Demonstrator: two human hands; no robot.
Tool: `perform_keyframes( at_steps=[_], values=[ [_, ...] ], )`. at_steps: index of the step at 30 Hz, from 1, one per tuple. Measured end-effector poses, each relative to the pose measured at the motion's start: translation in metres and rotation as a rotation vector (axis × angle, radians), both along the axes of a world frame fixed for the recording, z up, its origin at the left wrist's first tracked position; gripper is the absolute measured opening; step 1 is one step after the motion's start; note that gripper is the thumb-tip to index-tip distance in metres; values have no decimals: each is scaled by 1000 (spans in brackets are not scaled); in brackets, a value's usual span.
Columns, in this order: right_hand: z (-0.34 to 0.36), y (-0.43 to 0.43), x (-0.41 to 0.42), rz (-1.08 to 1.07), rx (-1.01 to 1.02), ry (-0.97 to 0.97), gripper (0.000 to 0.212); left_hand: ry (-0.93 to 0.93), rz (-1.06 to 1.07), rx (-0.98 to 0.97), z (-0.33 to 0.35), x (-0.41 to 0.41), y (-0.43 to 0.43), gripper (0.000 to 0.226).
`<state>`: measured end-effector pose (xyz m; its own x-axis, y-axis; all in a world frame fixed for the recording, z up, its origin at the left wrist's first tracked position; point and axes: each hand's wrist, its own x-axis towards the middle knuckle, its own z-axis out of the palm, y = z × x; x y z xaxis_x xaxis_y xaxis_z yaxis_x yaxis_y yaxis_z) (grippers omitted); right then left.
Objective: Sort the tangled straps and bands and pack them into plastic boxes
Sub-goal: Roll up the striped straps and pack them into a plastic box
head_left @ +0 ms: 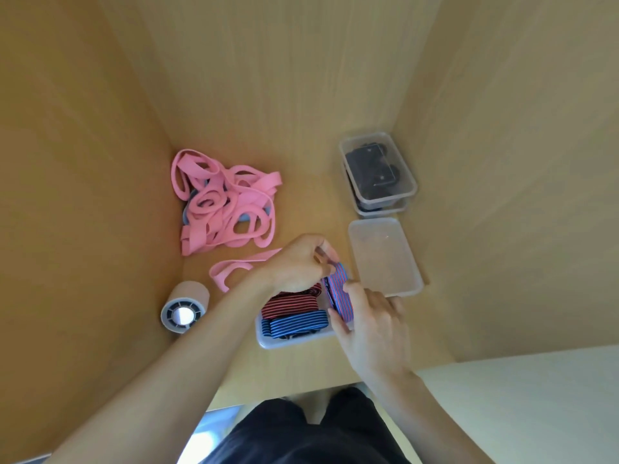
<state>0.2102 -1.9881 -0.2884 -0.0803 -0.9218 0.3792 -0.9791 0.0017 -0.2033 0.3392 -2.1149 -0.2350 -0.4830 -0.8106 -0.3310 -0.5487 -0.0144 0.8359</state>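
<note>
A folded blue-and-red striped strap point(339, 291) stands on edge at the right end of a clear plastic box point(268, 341). My left hand point(298, 262) pinches its top end and my right hand point(368, 324) grips its lower end. Inside the box lie a red-and-black striped strap point(291, 301) and a blue-and-black striped strap point(296, 324), side by side. A tangled pile of pink bands point(224, 202) sits at the back left, with something blue partly hidden under it. One loose pink band point(234, 267) lies in front of the pile.
A clear lid or shallow box point(385, 256) lies just right of my hands. Behind it, stacked clear boxes point(378, 177) hold black items. A beige cylinder point(184, 308) lies on its side at the left. Wooden walls enclose the desk on the left, back and right.
</note>
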Motion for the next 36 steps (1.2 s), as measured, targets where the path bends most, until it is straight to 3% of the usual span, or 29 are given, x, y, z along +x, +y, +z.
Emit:
perform_keyframes(
  at_steps=[8,20,26,31,36],
  values=[
    [-7,0,7,-50,3,75,34,-63,-1,-81,-16,-3,7,14],
    [7,-10,17,-97,210,147,43,-18,60,-292,-38,2,22,17],
    [8,-8,18,-96,212,155,42,-129,17,-563,-42,2,32,17],
    [8,-9,19,-94,202,169,40,-88,5,-534,-46,7,34,16],
    [5,-3,19,-92,160,117,32,-117,-57,-549,-49,16,49,34]
  ],
)
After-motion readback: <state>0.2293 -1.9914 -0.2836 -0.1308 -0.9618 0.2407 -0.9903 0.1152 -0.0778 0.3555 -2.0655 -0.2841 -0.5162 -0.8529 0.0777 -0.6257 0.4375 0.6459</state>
